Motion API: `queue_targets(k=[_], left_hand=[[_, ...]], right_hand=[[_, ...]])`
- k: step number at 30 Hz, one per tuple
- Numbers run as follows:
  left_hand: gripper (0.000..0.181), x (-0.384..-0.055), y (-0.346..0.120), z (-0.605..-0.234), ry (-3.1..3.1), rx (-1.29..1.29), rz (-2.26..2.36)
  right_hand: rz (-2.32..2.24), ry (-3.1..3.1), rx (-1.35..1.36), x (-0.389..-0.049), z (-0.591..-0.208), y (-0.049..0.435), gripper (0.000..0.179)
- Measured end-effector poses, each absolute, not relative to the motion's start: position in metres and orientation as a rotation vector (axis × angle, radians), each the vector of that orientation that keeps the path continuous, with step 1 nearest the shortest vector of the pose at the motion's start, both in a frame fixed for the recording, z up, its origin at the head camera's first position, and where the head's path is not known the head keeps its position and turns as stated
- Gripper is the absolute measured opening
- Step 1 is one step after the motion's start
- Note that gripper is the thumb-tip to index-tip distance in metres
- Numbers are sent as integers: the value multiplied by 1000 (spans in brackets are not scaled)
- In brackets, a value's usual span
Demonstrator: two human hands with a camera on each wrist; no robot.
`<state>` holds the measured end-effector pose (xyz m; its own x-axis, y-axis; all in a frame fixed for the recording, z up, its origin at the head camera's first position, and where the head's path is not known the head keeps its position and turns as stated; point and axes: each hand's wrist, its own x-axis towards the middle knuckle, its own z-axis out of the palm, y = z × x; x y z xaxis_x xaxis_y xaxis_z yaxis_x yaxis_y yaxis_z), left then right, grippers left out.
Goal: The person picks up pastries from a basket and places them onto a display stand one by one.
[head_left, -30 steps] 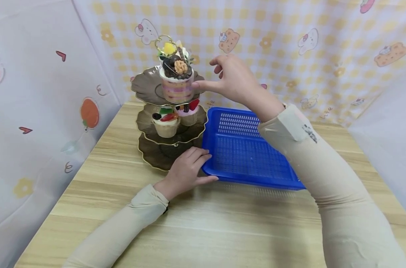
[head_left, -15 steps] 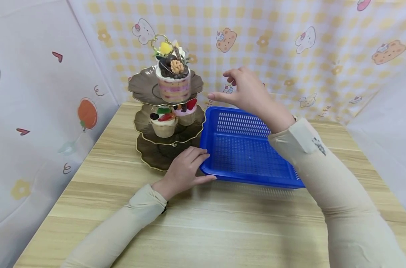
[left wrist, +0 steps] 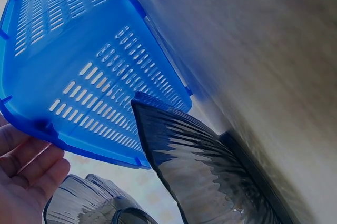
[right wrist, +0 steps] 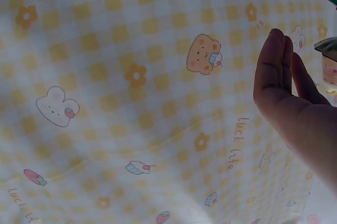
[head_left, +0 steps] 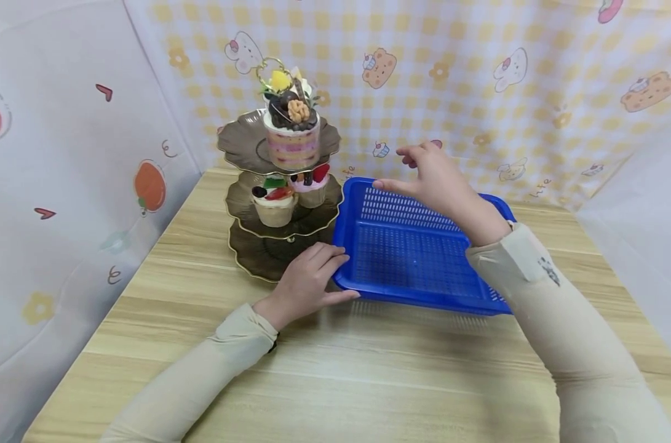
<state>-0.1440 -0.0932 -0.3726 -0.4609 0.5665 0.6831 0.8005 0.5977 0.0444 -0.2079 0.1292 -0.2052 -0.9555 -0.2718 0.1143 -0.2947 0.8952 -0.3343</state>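
My left hand [head_left: 310,280] rests at the near left corner of the blue plastic basket [head_left: 418,299], its thumb along the front rim and its fingers on the left rim. In the left wrist view, fingers [left wrist: 39,169] lie just outside the basket's rim. My right hand [head_left: 443,184] is held above the back part of the basket, with nothing in it, thumb apart from the loosely bent fingers. Left of the basket stands a three-tier brown stand [head_left: 238,144]. Its top tier bears a layered cup dessert [head_left: 293,144] with chocolate and a walnut; a yellow-topped dessert [head_left: 281,80] shows behind.
On the middle tier sit a fruit-topped cupcake [head_left: 274,212] and a pink-cream cupcake [head_left: 313,194]. The bottom tier [head_left: 252,252] reaches close to the left hand. Behind the wooden table [head_left: 368,381] hangs a yellow checked cloth [head_left: 457,37]; a white printed cloth [head_left: 75,184] borders the left.
My right hand has drawn away from the layered dessert on the top tier, moving right and down over the basket. The left hand and basket have stayed put.
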Motion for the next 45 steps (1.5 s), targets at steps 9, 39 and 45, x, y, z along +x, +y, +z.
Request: queue_targets(k=[9, 39, 45], left_hand=[[66, -144, -90, -374, -2187, -1084, -478], [64, -147, -100, -375, -2207, -1074, -455], [63, -147, -107, -369, -2239, -1086, -411]], right_hand=[[492, -3045, 434, -193, -225, 149, 88], [407, -3104, 433, -134, -273, 202, 91], [404, -3055, 451, -120, -290, 208, 89]])
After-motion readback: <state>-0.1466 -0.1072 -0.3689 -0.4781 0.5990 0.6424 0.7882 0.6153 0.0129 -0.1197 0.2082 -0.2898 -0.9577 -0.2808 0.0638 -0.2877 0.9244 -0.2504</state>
